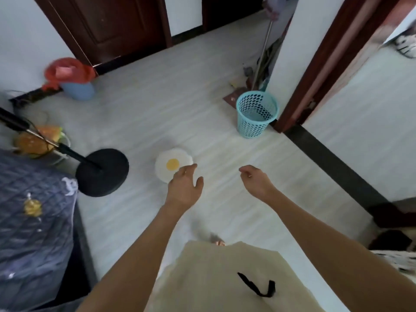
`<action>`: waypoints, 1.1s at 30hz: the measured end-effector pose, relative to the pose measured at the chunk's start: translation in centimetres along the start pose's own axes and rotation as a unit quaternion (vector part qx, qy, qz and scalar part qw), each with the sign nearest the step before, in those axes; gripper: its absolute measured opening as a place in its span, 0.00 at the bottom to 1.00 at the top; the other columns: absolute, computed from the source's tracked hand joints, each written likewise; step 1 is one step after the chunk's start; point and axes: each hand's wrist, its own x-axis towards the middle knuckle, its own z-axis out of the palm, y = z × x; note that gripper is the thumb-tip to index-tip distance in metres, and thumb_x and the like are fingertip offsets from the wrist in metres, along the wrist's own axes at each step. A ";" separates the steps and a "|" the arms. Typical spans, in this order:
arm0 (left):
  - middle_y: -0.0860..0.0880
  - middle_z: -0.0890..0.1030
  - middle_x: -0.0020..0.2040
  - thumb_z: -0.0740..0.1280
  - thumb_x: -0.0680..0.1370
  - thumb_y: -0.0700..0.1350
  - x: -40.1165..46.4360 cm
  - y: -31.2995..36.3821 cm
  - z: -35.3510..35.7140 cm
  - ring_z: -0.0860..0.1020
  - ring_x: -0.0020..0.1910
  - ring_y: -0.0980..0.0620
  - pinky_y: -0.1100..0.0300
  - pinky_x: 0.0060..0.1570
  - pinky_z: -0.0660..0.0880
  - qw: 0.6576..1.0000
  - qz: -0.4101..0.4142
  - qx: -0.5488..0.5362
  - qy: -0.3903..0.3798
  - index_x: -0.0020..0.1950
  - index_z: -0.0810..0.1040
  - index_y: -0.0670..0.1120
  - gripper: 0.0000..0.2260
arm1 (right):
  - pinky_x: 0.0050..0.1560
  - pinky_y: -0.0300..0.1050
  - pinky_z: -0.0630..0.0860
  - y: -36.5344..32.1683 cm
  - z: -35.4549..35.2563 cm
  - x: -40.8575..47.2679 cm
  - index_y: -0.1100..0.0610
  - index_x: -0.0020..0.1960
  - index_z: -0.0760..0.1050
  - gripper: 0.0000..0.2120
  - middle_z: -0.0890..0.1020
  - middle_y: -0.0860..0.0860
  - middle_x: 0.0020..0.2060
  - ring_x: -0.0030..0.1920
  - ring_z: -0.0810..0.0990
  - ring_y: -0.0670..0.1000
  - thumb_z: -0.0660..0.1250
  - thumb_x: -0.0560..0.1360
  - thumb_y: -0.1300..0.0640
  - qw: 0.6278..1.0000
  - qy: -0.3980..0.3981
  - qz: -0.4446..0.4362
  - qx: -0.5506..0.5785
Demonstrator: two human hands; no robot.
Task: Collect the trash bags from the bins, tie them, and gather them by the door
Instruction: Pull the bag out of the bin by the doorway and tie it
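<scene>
Head view, looking down: both hands reach forward over the pale floor [213,86] and hold nothing. On the left hand [183,188] the fingers [188,168] curl loosely, slightly apart, with the thumb out to the side; the fingertips overlap the edge of a fried-egg-shaped mat [172,164] in the picture, and whether they touch it is unclear. The right hand [256,182] has its fingers bent inward and close together; their tips are hidden behind the knuckles.

A blue bin [77,90] stands by the far left wall beside a dark door [108,25], lined with a red trash bag [67,72] folded over its rim; its contents are too blurred to name. A teal mesh basket [256,113] stands by the doorframe on the right, with no bag showing in it.
</scene>
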 end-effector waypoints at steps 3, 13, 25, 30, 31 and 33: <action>0.45 0.63 0.73 0.59 0.79 0.47 6.4 0.9 -2.3 0.63 0.71 0.44 0.50 0.67 0.63 1.000 -0.020 -0.012 0.003 0.73 0.62 0.46 0.22 | 0.59 0.41 0.68 -3.6 -1.7 6.5 0.59 0.64 0.72 0.15 0.77 0.56 0.61 0.62 0.74 0.56 0.55 0.79 0.60 0.999 -0.021 -0.018 -0.018; 0.45 0.58 0.76 0.56 0.80 0.51 36.7 1.8 -10.1 0.55 0.75 0.45 0.47 0.72 0.58 0.998 -0.046 0.028 0.014 0.75 0.56 0.47 0.24 | 0.68 0.48 0.65 -16.2 -6.4 35.3 0.56 0.69 0.67 0.19 0.74 0.55 0.66 0.67 0.70 0.56 0.56 0.79 0.56 0.984 -0.056 -0.085 -0.143; 0.48 0.51 0.78 0.53 0.80 0.52 65.2 2.7 -24.1 0.48 0.77 0.47 0.45 0.74 0.49 0.996 -0.057 0.066 0.028 0.76 0.50 0.50 0.25 | 0.75 0.57 0.51 -34.7 -10.2 62.7 0.49 0.75 0.51 0.25 0.55 0.51 0.76 0.75 0.52 0.54 0.50 0.79 0.49 0.920 -0.073 -0.178 -0.341; 0.48 0.51 0.78 0.52 0.81 0.53 75.9 -0.3 -28.9 0.48 0.77 0.47 0.45 0.75 0.49 0.991 -0.110 0.062 0.042 0.76 0.50 0.50 0.25 | 0.75 0.57 0.50 -42.7 -8.7 75.5 0.50 0.75 0.51 0.25 0.54 0.51 0.76 0.76 0.51 0.55 0.50 0.80 0.49 0.908 -0.109 -0.212 -0.346; 0.48 0.52 0.77 0.52 0.80 0.53 77.6 -0.9 -30.1 0.49 0.77 0.47 0.45 0.74 0.50 0.989 -0.121 0.061 0.050 0.76 0.50 0.50 0.25 | 0.75 0.57 0.50 -44.6 -8.4 77.5 0.50 0.75 0.50 0.25 0.54 0.51 0.76 0.76 0.51 0.54 0.50 0.80 0.49 0.906 -0.111 -0.218 -0.346; 0.47 0.53 0.77 0.53 0.80 0.53 80.5 -2.3 -32.6 0.50 0.76 0.46 0.44 0.74 0.51 0.986 -0.140 0.058 0.066 0.76 0.51 0.49 0.25 | 0.75 0.56 0.50 -48.2 -7.3 81.1 0.51 0.75 0.51 0.25 0.54 0.51 0.76 0.76 0.51 0.54 0.50 0.80 0.49 0.901 -0.116 -0.242 -0.341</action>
